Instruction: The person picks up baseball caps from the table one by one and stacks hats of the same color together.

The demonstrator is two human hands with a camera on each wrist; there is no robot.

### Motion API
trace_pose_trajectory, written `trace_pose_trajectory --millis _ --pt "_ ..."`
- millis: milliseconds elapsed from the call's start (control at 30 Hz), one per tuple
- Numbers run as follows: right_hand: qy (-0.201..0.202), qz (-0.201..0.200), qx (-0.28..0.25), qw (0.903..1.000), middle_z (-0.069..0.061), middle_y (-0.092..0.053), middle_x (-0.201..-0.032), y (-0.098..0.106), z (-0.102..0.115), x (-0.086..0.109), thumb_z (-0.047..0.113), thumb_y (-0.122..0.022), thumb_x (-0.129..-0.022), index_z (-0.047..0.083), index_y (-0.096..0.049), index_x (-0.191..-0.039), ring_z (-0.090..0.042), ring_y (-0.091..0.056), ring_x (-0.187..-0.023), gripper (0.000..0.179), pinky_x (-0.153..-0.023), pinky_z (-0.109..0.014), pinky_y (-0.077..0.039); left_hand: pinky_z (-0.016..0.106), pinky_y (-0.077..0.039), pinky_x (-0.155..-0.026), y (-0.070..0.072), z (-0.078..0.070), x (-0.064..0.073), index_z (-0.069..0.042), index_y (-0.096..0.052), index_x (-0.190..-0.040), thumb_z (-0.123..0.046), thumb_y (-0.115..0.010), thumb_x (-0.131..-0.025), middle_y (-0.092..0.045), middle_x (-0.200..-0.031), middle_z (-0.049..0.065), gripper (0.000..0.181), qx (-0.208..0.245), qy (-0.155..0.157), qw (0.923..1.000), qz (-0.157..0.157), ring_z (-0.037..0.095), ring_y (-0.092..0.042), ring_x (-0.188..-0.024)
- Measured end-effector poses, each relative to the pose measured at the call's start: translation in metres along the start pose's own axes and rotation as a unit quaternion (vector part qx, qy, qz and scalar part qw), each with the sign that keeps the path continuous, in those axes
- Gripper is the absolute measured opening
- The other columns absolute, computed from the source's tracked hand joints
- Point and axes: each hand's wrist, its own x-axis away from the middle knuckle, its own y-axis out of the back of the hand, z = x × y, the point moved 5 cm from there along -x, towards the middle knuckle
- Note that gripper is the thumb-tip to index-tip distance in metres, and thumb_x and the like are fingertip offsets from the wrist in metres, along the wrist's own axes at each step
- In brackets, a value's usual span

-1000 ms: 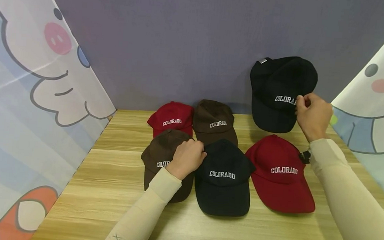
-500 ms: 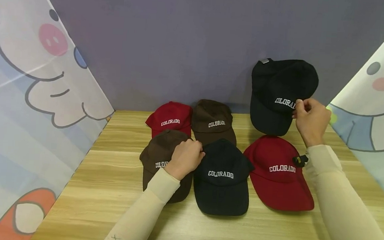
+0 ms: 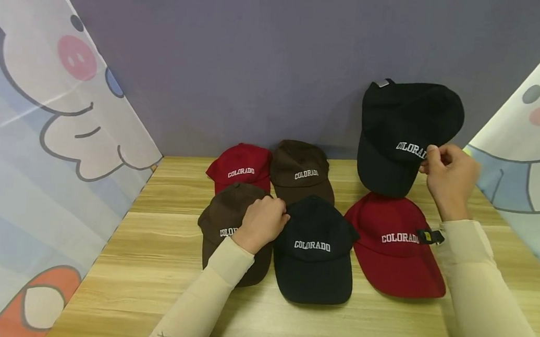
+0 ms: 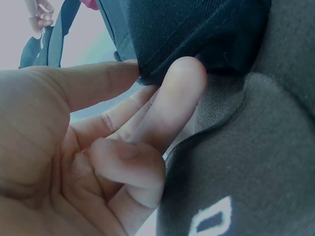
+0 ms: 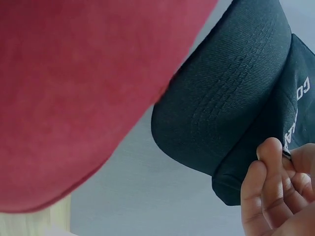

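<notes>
A black baseball cap point(image 3: 410, 115) with white COLORADO lettering hangs upright above the table's back right. My right hand point(image 3: 453, 176) pinches its side edge between thumb and fingers, beside the lettering; the right wrist view shows the underside of its brim point(image 5: 216, 98). My left hand point(image 3: 262, 221) is over the gap between a brown cap point(image 3: 227, 207) and a second black cap point(image 3: 310, 273) in the front row. In the left wrist view its thumb and fingers pinch a corner of that black cap point(image 4: 182, 34). A red cap point(image 3: 399, 276) lies below the raised one.
Behind the front row sit a smaller-looking red cap point(image 3: 239, 161) and another brown cap point(image 3: 301, 157), partly covered by the front caps. A grey wall point(image 3: 258, 63) closes the back of the wooden table point(image 3: 150, 264). Cartoon-printed curtains point(image 3: 13, 145) stand at both sides.
My right hand has carried the raised black cap slightly right and down, so its brim now overlaps the top of the red cap in view. My left hand stays in place.
</notes>
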Motion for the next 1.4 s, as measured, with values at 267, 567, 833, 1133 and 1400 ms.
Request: trace_pose_trajectory --millis 267,567,833,1133,1400 --pt "0.003 -0.012 0.01 0.9999 0.039 -0.051 -0.059 0.006 0.003 0.004 0.025 -0.06 -0.101 0.014 -0.062 -0.075 0.019 -0.051 -0.048 0.028 -0.047 -0.005 -0.038 0.036 -0.052 -0.049 -0.002 0.001 -0.001 -0.013 -0.073 -0.071 -0.022 -0.075 -0.094 -0.069 -0.067 0.006 0.025 0.006 0.003 1.0 0.004 0.027 -0.07 -0.064" --pt "0.022 -0.022 0.006 0.9995 0.039 -0.052 -0.061 0.014 0.014 0.011 0.027 -0.061 -0.1 0.032 -0.056 -0.069 0.019 -0.05 -0.049 0.032 -0.048 -0.005 -0.038 0.036 -0.053 -0.049 -0.004 -0.002 -0.002 -0.012 -0.073 -0.071 -0.022 -0.075 -0.093 -0.07 -0.067 0.006 0.025 0.001 -0.009 1.0 -0.001 0.028 -0.071 -0.065" --pt "0.041 -0.015 0.009 0.999 0.042 -0.05 -0.059 0.012 0.024 0.012 0.026 -0.059 -0.1 0.035 -0.055 -0.068 0.021 -0.05 -0.049 0.033 -0.047 -0.004 -0.037 0.034 -0.049 -0.046 -0.002 0.001 -0.001 -0.013 -0.069 -0.067 -0.022 -0.075 -0.093 -0.067 -0.065 0.006 0.028 0.002 -0.001 1.0 -0.001 0.028 -0.07 -0.063" --pt "0.033 -0.02 0.024 0.999 0.041 -0.05 -0.059 0.014 0.024 0.012 0.027 -0.06 -0.1 0.029 -0.058 -0.071 0.021 -0.049 -0.049 0.029 -0.046 -0.005 -0.035 0.033 -0.049 -0.046 -0.002 0.0 -0.001 -0.012 -0.071 -0.07 -0.022 -0.075 -0.094 -0.068 -0.066 0.006 0.026 0.001 0.0 1.0 0.003 0.027 -0.07 -0.063" --pt "0.041 -0.019 0.023 0.9987 0.042 -0.05 -0.059 0.017 0.03 0.014 0.028 -0.06 -0.1 0.029 -0.059 -0.072 0.022 -0.048 -0.048 0.028 -0.048 -0.003 -0.036 0.033 -0.049 -0.046 -0.003 -0.001 -0.001 -0.012 -0.072 -0.07 -0.022 -0.075 -0.093 -0.068 -0.066 0.007 0.026 0.003 0.001 1.0 0.001 0.027 -0.069 -0.063"
